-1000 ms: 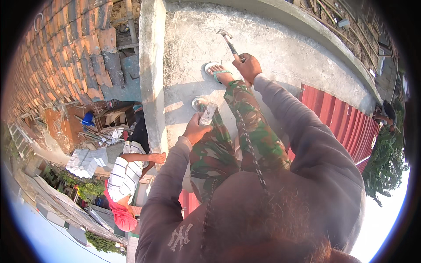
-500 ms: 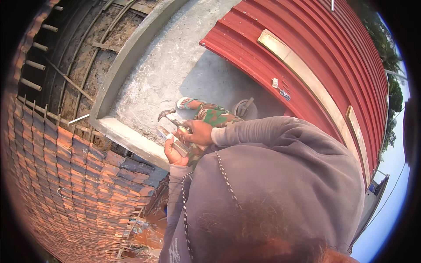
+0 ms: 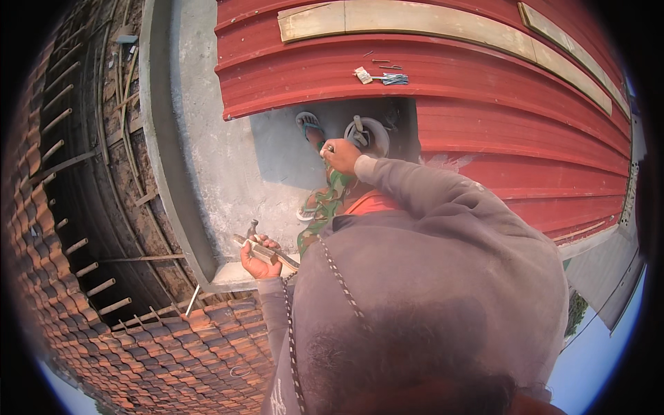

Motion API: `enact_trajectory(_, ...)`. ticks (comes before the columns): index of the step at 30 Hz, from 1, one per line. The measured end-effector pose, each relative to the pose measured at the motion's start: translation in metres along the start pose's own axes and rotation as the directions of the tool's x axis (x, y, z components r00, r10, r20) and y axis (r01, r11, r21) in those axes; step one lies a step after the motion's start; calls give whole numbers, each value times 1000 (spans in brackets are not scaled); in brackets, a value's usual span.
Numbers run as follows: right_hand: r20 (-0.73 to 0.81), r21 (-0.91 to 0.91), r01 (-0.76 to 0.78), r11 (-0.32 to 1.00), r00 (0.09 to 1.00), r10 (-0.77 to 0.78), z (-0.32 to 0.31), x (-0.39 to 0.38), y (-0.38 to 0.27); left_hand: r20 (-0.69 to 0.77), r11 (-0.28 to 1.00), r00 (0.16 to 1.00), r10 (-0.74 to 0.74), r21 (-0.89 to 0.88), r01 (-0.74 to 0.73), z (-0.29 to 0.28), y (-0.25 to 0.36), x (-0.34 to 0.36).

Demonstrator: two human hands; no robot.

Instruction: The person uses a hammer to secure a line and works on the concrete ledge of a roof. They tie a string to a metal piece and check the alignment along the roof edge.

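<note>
Head view: a hammer [image 3: 253, 227] and a piece of wood [image 3: 261, 252] are held in the left hand [image 3: 263, 265].
The left grip is clamped on both, above the grey floor [image 3: 214, 149]. The right grip is curled together on the right hand [image 3: 340, 156], near a bucket [image 3: 380, 135]; whether something small is pinched cannot be told. Nails [image 3: 395, 79] and a small packet [image 3: 362, 75] are seen on the red roof sheet [image 3: 297, 79]. No writing can be read on the packet.

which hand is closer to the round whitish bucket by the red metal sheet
Right: the right hand is close by the lower-left side of the round whitish bucket in the picture; the left hand is farther away, lower left, holding a dark-headed hammer.
</note>
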State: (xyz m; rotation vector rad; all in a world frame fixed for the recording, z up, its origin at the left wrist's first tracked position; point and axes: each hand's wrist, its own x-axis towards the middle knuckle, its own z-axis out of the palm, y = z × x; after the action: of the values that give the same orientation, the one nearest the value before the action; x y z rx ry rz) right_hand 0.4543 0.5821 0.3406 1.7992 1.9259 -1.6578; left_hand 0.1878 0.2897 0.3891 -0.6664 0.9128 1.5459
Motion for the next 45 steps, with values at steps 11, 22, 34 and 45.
enact_trajectory(11, -490, -316, -484, 816, 820, 297, -213, 205, 201, -488, 872, 871, 59, 450, 194, 22, 55, -14)
enact_trajectory(22, -198, -725, -200, 659, 977, 78, -224, 254, 225, -496, 743, 836, 237, 646, 173, 126, 94, 9)
enact_trajectory(34, -91, -847, -82, 525, 996, 9, -239, 261, 261, -423, 837, 851, 310, 547, -33, 153, 160, 25)
enact_trajectory(45, -323, -865, -329, 380, 943, 81, -231, 247, 244, -362, 821, 854, 374, 557, -123, 126, 272, 80)
